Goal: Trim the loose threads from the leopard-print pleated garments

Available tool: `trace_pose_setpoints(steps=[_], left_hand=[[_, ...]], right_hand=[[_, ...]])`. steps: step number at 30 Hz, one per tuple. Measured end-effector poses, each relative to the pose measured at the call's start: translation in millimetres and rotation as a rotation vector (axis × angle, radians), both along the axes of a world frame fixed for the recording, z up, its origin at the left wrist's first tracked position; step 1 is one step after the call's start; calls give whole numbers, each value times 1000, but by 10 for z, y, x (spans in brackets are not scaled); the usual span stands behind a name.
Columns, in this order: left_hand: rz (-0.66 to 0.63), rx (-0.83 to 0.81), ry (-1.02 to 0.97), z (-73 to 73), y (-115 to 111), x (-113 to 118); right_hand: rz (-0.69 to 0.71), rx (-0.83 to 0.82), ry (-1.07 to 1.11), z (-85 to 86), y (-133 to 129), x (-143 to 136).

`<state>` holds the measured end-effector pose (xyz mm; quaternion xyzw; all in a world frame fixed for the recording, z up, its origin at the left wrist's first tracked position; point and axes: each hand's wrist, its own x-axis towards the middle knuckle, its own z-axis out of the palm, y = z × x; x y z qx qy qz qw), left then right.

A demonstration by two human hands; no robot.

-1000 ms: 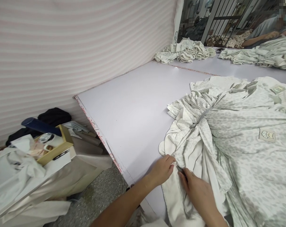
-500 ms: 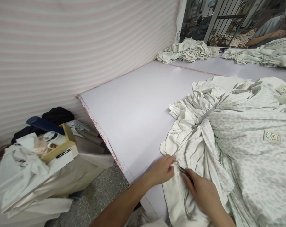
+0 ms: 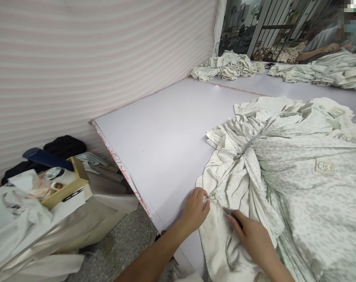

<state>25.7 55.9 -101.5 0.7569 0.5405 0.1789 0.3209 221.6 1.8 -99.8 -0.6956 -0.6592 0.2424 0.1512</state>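
Note:
A large heap of pale green and cream printed fabric lies gathered on the right of the table, with small cat patches on it. My left hand pinches the cream edge of the fabric at the heap's near left side. Just right of it, my right hand is closed round a small dark tool, whose tip points up and left at the cloth. The tool's exact kind is hard to make out, as my fingers cover most of it.
Bundles of similar cloth lie at the table's far side. Beyond them a person's arm shows. A striped sheet hangs at the left. Lower left, a yellow box holds tape rolls beside white fabric.
My left hand has moved a little left, pulling at the fabric edge. My right hand stays nearly in place with the tool. The view has shifted slightly right.

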Motion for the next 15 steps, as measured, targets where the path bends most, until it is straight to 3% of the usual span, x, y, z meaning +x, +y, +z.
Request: trace_pose_setpoints(steps=[3, 8, 15], left_hand=[[22, -10, 90, -18, -39, -100], [-104, -80, 139, 18, -48, -234], [-149, -135, 148, 51, 29, -194]], right_hand=[[-220, -13, 101, 89, -158, 370], [-539, -7, 263, 90, -458, 886], [-626, -84, 468, 3, -535, 829]])
